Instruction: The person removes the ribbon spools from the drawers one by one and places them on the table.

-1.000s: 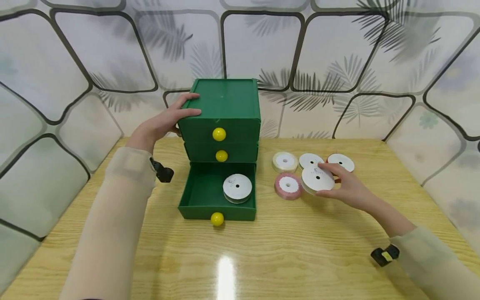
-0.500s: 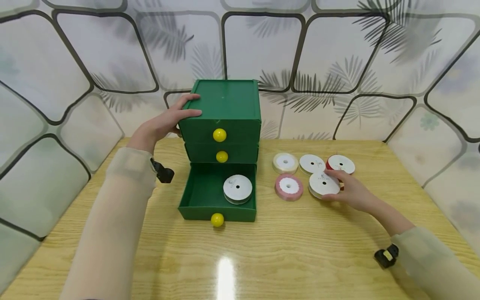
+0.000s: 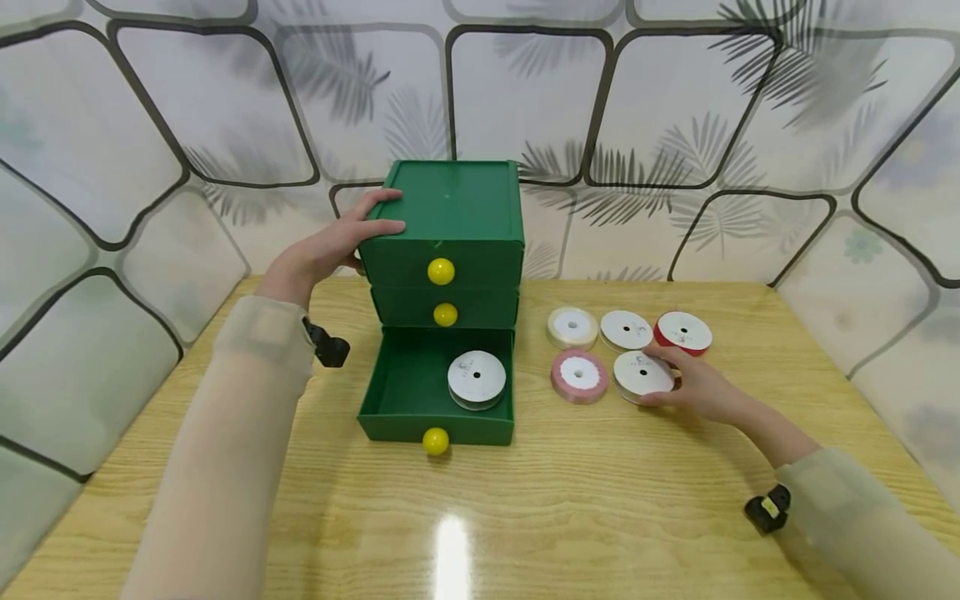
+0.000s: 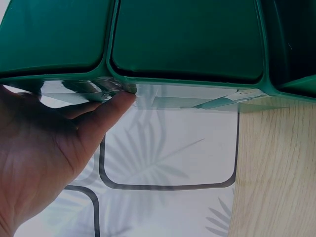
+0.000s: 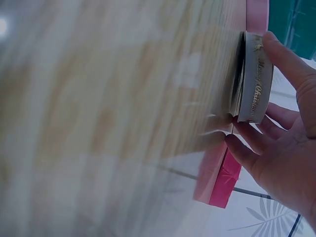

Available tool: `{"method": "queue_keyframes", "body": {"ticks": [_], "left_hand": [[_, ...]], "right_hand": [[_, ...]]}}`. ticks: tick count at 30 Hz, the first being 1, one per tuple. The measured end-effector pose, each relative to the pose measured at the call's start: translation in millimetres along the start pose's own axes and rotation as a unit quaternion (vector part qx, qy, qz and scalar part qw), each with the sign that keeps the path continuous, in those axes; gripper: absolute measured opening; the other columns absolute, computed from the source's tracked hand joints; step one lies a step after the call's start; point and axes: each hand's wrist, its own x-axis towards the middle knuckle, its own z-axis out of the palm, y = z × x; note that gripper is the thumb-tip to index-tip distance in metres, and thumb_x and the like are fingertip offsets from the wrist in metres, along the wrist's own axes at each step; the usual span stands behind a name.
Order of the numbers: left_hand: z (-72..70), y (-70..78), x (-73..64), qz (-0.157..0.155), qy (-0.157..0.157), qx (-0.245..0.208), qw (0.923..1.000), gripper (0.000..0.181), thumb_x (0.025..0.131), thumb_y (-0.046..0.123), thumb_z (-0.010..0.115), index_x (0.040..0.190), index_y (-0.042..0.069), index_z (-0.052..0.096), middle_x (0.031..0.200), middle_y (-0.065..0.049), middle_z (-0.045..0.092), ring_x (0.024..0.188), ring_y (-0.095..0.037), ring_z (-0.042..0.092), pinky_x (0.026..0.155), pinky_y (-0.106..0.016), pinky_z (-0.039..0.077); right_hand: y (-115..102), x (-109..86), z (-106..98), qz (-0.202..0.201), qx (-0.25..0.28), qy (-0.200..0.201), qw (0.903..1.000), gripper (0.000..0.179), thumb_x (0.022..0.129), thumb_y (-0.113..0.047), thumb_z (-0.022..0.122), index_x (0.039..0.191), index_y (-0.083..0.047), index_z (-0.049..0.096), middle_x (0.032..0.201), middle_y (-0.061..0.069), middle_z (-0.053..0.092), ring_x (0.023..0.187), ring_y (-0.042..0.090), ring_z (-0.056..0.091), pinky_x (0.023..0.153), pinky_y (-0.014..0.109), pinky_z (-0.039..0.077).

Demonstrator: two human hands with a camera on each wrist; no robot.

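My left hand (image 3: 326,246) rests at the upper left edge of a green drawer cabinet (image 3: 461,200), fingers straight over the top. In the left wrist view its thumb (image 4: 111,111) touches the cabinet's side. My right hand (image 3: 701,387) pinches a white ribbon spool (image 3: 637,374) between thumb and fingers, flat and low at the tabletop. Gold lettering shows on the pale ribbon (image 5: 256,86) in the right wrist view. The bottom drawer (image 3: 472,427) is pulled out, with another white spool (image 3: 471,379) lying in its right part.
Beside the held spool lies a pink ribbon spool (image 3: 579,374). Behind are a cream spool (image 3: 562,329), a white spool (image 3: 621,327) and a red-ribbon spool (image 3: 686,330). Yellow knobs (image 3: 441,272) stick out from the drawer fronts. A patterned backdrop (image 3: 525,100) stands behind the wooden table (image 3: 585,492).
My right hand shifted the held spool rightward, then slightly back left, and lowered it into line beside the pink spool. The left hand and the drawer have stayed put.
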Motion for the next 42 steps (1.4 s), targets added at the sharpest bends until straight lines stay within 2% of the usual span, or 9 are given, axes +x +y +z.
{"method": "queue_keyframes", "body": {"ticks": [8,11,15,19,24,31,36,39,42], "left_hand": [[0.3,0.2,0.3,0.000,0.003,0.001,1.0000,0.071,0.096,0.046,0.052,0.154,0.034,0.013,0.159,-0.006,0.000,0.126,-0.039,0.033,0.085,-0.051,0.038],[0.3,0.0,0.2,0.001,0.002,0.001,1.0000,0.071,0.096,0.045,0.052,0.154,0.034,0.013,0.159,-0.006,0.000,0.126,-0.039,0.033,0.086,-0.052,0.038],[0.2,-0.1,-0.4,0.001,0.002,-0.001,1.0000,0.071,0.096,0.045,0.052,0.154,0.034,0.012,0.159,-0.006,0.000,0.128,-0.039,0.032,0.089,-0.055,0.037],[0.3,0.1,-0.6,0.001,0.001,-0.001,1.0000,0.071,0.096,0.045,0.052,0.154,0.034,0.012,0.159,-0.005,-0.001,0.128,-0.039,0.031,0.090,-0.056,0.037],[0.4,0.0,-0.3,0.001,0.002,0.000,1.0000,0.072,0.096,0.045,0.053,0.154,0.034,0.012,0.159,-0.005,-0.001,0.128,-0.039,0.032,0.088,-0.054,0.038],[0.5,0.0,0.2,0.001,0.003,-0.001,1.0000,0.072,0.096,0.045,0.053,0.154,0.035,0.013,0.159,-0.004,-0.001,0.128,-0.039,0.032,0.088,-0.055,0.038],[0.6,0.1,-0.7,0.001,0.002,-0.001,1.0000,0.072,0.096,0.045,0.052,0.154,0.035,0.012,0.160,-0.004,-0.001,0.128,-0.039,0.032,0.088,-0.055,0.038],[0.4,-0.2,-0.5,0.002,0.002,-0.001,1.0000,0.071,0.096,0.045,0.052,0.154,0.035,0.012,0.160,-0.004,-0.001,0.128,-0.039,0.032,0.088,-0.054,0.038],[0.2,-0.3,0.4,0.003,0.001,0.000,1.0000,0.071,0.096,0.046,0.052,0.154,0.035,0.012,0.160,-0.003,-0.001,0.129,-0.039,0.031,0.089,-0.056,0.037]], "right_hand": [[-4.4,2.4,0.5,-0.002,-0.021,-0.005,0.9998,0.082,0.076,-0.028,0.085,0.137,0.009,0.044,0.136,0.030,0.046,0.119,0.041,0.047,0.088,0.049,0.043],[-5.9,3.1,-1.1,0.006,-0.014,-0.006,0.9999,0.084,0.076,-0.029,0.085,0.137,0.010,0.043,0.136,0.030,0.046,0.122,0.044,0.046,0.093,0.054,0.039],[-9.7,4.1,-6.6,0.009,0.006,0.011,0.9999,0.081,0.079,-0.025,0.083,0.137,0.012,0.042,0.137,0.031,0.045,0.124,0.048,0.043,0.099,0.059,0.032],[-17.7,5.9,-12.7,-0.013,0.023,0.038,0.9989,0.072,0.084,-0.020,0.079,0.137,0.012,0.043,0.137,0.029,0.045,0.124,0.048,0.044,0.100,0.059,0.032],[-39.4,10.5,-14.7,-0.043,0.038,0.045,0.9974,0.067,0.087,-0.021,0.075,0.139,0.007,0.044,0.137,0.025,0.047,0.123,0.043,0.046,0.100,0.058,0.033],[-75.0,20.4,0.7,-0.091,0.066,0.048,0.9925,0.058,0.085,-0.014,0.077,0.135,0.001,0.051,0.134,0.020,0.053,0.119,0.039,0.052,0.094,0.055,0.039],[-95.4,30.8,16.2,-0.116,0.058,0.032,0.9910,0.058,0.083,-0.018,0.080,0.133,-0.003,0.055,0.131,0.014,0.057,0.116,0.034,0.053,0.094,0.051,0.041],[-104.9,37.1,25.5,-0.136,0.074,0.021,0.9877,0.058,0.081,-0.018,0.081,0.132,-0.004,0.056,0.132,0.012,0.057,0.115,0.031,0.054,0.095,0.052,0.042],[-114.5,42.2,34.5,-0.150,0.101,0.009,0.9834,0.058,0.081,-0.015,0.081,0.132,-0.004,0.057,0.131,0.012,0.057,0.115,0.032,0.054,0.090,0.050,0.046]]}}
